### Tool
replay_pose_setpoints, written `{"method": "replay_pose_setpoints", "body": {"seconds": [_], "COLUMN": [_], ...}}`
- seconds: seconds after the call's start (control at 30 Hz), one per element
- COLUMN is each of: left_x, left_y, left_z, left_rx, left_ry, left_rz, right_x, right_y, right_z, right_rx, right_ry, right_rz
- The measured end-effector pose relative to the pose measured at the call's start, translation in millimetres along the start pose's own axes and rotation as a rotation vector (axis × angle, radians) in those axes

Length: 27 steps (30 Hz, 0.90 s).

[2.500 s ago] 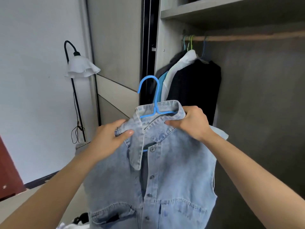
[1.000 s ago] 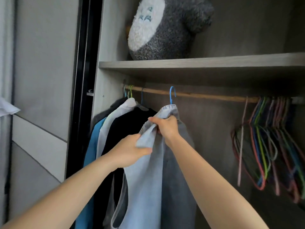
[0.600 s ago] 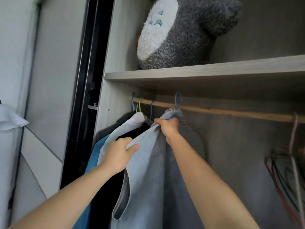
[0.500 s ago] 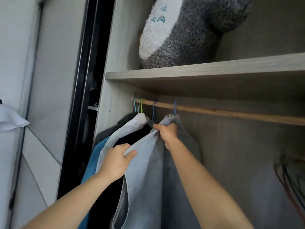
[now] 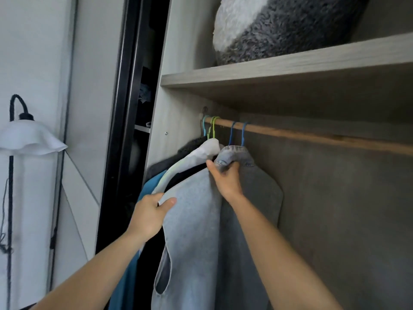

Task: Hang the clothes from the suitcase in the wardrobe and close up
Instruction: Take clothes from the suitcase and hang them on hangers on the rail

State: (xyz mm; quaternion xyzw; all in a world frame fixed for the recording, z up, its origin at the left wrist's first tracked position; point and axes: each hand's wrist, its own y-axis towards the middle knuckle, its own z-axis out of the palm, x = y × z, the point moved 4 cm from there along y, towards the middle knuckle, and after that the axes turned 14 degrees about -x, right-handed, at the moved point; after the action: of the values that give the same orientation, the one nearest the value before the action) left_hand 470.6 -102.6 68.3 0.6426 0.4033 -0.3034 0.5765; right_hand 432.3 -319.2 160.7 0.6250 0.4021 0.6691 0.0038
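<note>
Far left: white-shaded floor lamp [image 5: 29, 137] on a black pole against the wall. Next, the black door frame [image 5: 125, 108] of the wardrobe, door slid open.

Inside at the left end of the rail: a blue garment [image 5: 152, 182], then a white garment [image 5: 196, 155], then a black garment [image 5: 185, 175], packed close together on their hangers.

My left hand [image 5: 152, 215] pinches the front edge of the denim vest [image 5: 194, 220] near the shoulder, thumb on top, fingers curled behind the cloth. The vest hangs just right of the black garment, touching it.

My right hand [image 5: 225, 177] grips the vest at the collar, fingers curled round the fabric. Directly above, the blue hanger hook [image 5: 243, 133] sits over the wooden rail [image 5: 312, 137]. The rail runs bare to the right edge.

Above: wood-grain shelf [image 5: 290, 63] with a grey and white plush toy [image 5: 279, 25] on it, top cut off by the frame.
</note>
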Motion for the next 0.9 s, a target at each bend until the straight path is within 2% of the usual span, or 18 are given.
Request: {"method": "replay_pose_setpoints", "body": {"seconds": [0.13,0.27,0.4,0.63,0.8,0.9], "left_x": [-1,2,16,76,113,145], "left_y": [-10,-17,-31,-98,-182,-246], "left_z": [-8,-13,-14,-52,-126,-199], "left_rx": [-0.009,0.02,-0.123,-0.173,-0.085,-0.068], "left_ry": [-0.049,-0.3,-0.337,-0.165,0.102,0.29], "left_rz": [-0.011,-0.205,-0.318,-0.492,-0.45,-0.472], "right_x": [-26,-45,-57,-66,-82,-83], "right_y": [-22,-47,-78,-162,-291,-394], "right_z": [-4,-3,1,8,31,44], "right_rx": [-0.006,0.039,0.049,0.098,0.317,0.467], "right_ry": [-0.139,-0.208,-0.283,-0.328,-0.346,-0.419], "right_rz": [-0.038,-0.089,-0.166,-0.249,-0.151,-0.085]}}
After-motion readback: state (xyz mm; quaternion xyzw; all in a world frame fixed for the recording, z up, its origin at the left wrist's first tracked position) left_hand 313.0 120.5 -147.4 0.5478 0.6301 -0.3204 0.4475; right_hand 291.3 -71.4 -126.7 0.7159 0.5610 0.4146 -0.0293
